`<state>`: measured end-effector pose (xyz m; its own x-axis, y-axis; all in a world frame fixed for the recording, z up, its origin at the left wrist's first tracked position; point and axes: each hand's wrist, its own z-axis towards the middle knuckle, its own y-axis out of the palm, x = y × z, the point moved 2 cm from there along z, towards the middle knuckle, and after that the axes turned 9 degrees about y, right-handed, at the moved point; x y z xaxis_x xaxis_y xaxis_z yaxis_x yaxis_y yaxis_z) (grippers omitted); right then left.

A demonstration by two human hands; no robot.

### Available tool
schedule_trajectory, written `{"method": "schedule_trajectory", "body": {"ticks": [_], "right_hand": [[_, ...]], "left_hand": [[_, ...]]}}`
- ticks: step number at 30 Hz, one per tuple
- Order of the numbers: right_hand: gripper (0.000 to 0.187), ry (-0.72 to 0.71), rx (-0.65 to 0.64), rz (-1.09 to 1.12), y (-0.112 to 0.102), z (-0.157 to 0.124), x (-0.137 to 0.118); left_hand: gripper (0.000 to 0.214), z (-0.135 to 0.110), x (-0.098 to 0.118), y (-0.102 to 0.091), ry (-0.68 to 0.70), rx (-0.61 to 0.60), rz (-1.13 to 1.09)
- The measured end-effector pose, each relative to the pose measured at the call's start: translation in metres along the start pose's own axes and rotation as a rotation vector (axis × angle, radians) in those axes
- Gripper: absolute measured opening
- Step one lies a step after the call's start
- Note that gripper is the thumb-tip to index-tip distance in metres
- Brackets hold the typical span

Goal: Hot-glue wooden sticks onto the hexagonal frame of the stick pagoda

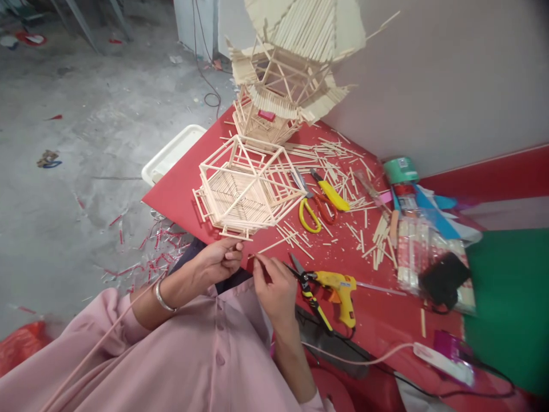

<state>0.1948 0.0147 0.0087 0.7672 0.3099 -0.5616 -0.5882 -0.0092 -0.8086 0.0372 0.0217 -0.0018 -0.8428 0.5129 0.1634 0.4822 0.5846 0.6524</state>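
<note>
My left hand (219, 260) is closed in a pinch at the near edge of the red table (180, 189), just below a hexagonal frame of thin wooden sticks (246, 186). My right hand (274, 286) is closed too, pinching a thin wooden stick (253, 256) whose tip points toward the left hand. What the left fingers hold is too small to make out. Black-and-yellow cutters (306, 286) and a yellow glue gun (341, 289) lie just right of my right hand.
A tall stick-built tower model (285, 74) stands at the table's far end. Yellow and red scissors (319, 200), loose sticks (338, 160), stick packets (414, 249), a green tape roll (400, 170) and a white power strip (441, 360) crowd the right side. A white tray (171, 151) sits left of the table.
</note>
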Motion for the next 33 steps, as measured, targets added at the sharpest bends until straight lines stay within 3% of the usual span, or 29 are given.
{"method": "schedule_trajectory", "body": {"ticks": [12, 33], "right_hand": [[0.023, 0.037, -0.026, 0.036, 0.008, 0.001, 0.007], [0.024, 0.058, -0.033, 0.044, 0.024, 0.005, 0.015]], "left_hand": [[0.024, -0.002, 0.0, 0.004, 0.024, 0.041, -0.037], [0.035, 0.001, 0.0, 0.005, 0.018, 0.03, -0.01]]}}
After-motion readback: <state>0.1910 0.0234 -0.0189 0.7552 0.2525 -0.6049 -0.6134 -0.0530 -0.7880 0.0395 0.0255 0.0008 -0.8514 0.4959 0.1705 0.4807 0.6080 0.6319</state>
